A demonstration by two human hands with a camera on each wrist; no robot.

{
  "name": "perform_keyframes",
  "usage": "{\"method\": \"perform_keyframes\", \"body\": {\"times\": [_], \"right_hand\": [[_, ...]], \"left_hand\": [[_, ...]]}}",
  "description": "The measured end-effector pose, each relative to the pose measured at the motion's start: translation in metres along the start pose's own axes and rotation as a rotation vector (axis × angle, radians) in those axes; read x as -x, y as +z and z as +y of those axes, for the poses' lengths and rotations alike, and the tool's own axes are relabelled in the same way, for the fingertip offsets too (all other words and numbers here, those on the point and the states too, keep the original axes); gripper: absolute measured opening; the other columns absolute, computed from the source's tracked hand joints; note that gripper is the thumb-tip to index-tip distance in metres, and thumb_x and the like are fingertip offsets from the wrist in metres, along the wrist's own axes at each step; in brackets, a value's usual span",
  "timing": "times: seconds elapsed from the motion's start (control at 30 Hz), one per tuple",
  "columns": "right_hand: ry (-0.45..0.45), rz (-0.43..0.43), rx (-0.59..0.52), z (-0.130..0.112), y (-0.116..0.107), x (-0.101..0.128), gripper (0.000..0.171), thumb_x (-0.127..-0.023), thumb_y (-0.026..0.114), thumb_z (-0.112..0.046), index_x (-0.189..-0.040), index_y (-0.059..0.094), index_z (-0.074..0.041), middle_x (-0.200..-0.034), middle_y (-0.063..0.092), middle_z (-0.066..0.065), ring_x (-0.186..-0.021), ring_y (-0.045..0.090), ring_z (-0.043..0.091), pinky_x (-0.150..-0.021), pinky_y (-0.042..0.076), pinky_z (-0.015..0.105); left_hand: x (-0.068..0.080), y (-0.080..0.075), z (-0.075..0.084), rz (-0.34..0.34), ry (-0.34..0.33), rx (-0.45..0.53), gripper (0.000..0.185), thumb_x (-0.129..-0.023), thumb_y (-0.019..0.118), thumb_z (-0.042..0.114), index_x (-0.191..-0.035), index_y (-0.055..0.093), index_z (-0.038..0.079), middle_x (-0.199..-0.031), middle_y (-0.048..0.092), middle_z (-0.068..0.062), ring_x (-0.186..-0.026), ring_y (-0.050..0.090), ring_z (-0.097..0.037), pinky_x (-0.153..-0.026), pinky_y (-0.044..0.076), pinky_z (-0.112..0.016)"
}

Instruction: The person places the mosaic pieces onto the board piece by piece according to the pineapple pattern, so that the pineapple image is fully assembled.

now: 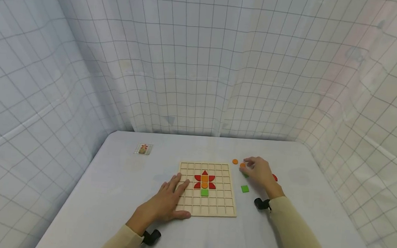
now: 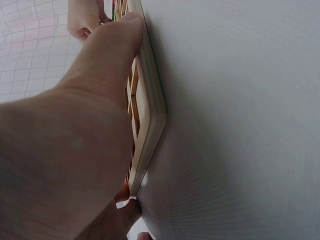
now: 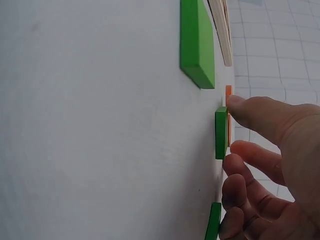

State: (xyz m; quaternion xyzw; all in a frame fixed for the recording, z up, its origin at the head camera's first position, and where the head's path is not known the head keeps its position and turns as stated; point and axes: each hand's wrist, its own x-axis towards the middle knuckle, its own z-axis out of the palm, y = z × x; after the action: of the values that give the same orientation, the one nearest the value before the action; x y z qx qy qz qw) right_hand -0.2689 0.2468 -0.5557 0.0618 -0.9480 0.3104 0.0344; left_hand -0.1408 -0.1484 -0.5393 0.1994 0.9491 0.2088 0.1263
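A square wooden grid board (image 1: 217,209) lies on the table, bearing a flower figure of red petal pieces (image 1: 212,178), orange pieces (image 1: 204,179) and a green square tile (image 1: 204,192). My left hand (image 1: 164,201) rests over the board's left side, fingers spread and thumb by the near edge. Right of the board, my right hand (image 1: 258,171) is over loose pieces, thumb and index finger apart around an orange piece (image 1: 242,165). In the right wrist view, a green tile (image 3: 220,132) overlaps the gap between thumb and index finger. The other fingers are loosely curled.
Another orange disc (image 1: 235,161) lies by the board's far right corner. A loose green square (image 1: 245,188) sits beside its right edge, and a red piece (image 1: 275,177) shows behind my right hand. A small pattern card (image 1: 144,149) lies far left. White grid curtains (image 1: 202,63) enclose the table.
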Motion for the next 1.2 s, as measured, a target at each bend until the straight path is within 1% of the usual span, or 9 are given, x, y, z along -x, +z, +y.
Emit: {"method": "perform_keyframes", "body": {"times": [0.1,0.17,0.27,0.4,0.6,0.83,0.97,1.1,1.2], "right_hand": [[0.01,-0.003,-0.024,-0.001,0.002,-0.003,0.034,-0.104,0.089,-0.024,-0.129,0.086,-0.002,-0.121,0.083,0.019,-0.115,0.075,0.037,-0.105,0.062,0.057],[0.012,-0.004,-0.034,-0.003,0.004,-0.004,0.03,-0.104,0.089,-0.024,-0.124,0.087,-0.003,-0.116,0.084,0.017,-0.112,0.075,0.035,-0.103,0.062,0.056],[0.019,-0.002,-0.032,-0.004,0.005,-0.005,0.025,-0.104,0.088,-0.023,-0.12,0.089,-0.004,-0.109,0.085,0.014,-0.105,0.075,0.031,-0.096,0.062,0.051],[0.029,-0.001,-0.016,-0.005,0.005,-0.005,0.023,-0.105,0.088,-0.024,-0.118,0.089,-0.005,-0.107,0.086,0.011,-0.1,0.075,0.026,-0.09,0.061,0.043],[0.029,-0.002,-0.02,-0.006,0.004,-0.003,0.022,-0.105,0.087,-0.022,-0.117,0.089,-0.004,-0.107,0.087,0.012,-0.096,0.075,0.025,-0.085,0.06,0.038],[-0.016,0.019,-0.034,-0.007,0.001,0.002,0.02,-0.104,0.088,-0.02,-0.116,0.089,-0.004,-0.105,0.085,0.012,-0.091,0.072,0.023,-0.079,0.054,0.031],[-0.046,0.025,-0.028,-0.011,-0.003,0.006,0.017,-0.104,0.089,-0.019,-0.115,0.089,-0.005,-0.108,0.083,0.013,-0.093,0.074,0.024,-0.08,0.058,0.033],[-0.062,0.006,-0.026,-0.018,-0.007,0.011,0.015,-0.103,0.089,-0.016,-0.115,0.089,-0.006,-0.109,0.084,0.013,-0.095,0.078,0.026,-0.085,0.064,0.04],[-0.075,-0.005,-0.021,-0.024,-0.009,0.016,0.014,-0.103,0.089,-0.015,-0.114,0.089,-0.007,-0.11,0.085,0.012,-0.096,0.079,0.027,-0.088,0.067,0.045]], "left_hand": [[-0.001,-0.001,-0.001,0.0,-0.003,-0.004,0.12,-0.095,0.093,0.065,-0.184,0.033,0.012,-0.194,0.016,-0.027,-0.181,0.022,-0.05,-0.144,0.027,-0.073],[-0.001,-0.001,-0.001,0.001,-0.004,-0.003,0.12,-0.094,0.093,0.064,-0.184,0.034,0.011,-0.194,0.016,-0.028,-0.181,0.022,-0.05,-0.143,0.027,-0.073],[-0.001,0.0,-0.001,0.0,-0.001,-0.003,0.12,-0.095,0.093,0.064,-0.184,0.034,0.011,-0.194,0.016,-0.028,-0.181,0.022,-0.05,-0.143,0.027,-0.074],[0.0,-0.001,-0.001,-0.002,0.002,0.002,0.119,-0.095,0.093,0.064,-0.183,0.034,0.01,-0.194,0.017,-0.028,-0.181,0.022,-0.051,-0.143,0.027,-0.074],[0.0,-0.001,0.001,-0.006,-0.002,0.011,0.12,-0.094,0.094,0.062,-0.183,0.034,0.01,-0.194,0.016,-0.028,-0.181,0.022,-0.05,-0.143,0.027,-0.074],[0.001,0.0,0.003,-0.007,-0.005,0.004,0.12,-0.095,0.093,0.063,-0.183,0.033,0.01,-0.194,0.016,-0.028,-0.181,0.021,-0.05,-0.144,0.027,-0.073],[0.001,-0.001,0.002,0.0,0.002,0.003,0.119,-0.095,0.093,0.063,-0.183,0.033,0.01,-0.194,0.016,-0.028,-0.181,0.021,-0.051,-0.144,0.027,-0.073],[0.0,-0.001,0.001,-0.003,0.005,0.006,0.12,-0.095,0.093,0.063,-0.183,0.033,0.01,-0.194,0.015,-0.028,-0.181,0.021,-0.05,-0.144,0.026,-0.073],[0.0,-0.001,0.001,-0.005,0.002,0.006,0.12,-0.095,0.093,0.064,-0.184,0.032,0.01,-0.194,0.015,-0.028,-0.182,0.02,-0.05,-0.144,0.026,-0.073]]}}
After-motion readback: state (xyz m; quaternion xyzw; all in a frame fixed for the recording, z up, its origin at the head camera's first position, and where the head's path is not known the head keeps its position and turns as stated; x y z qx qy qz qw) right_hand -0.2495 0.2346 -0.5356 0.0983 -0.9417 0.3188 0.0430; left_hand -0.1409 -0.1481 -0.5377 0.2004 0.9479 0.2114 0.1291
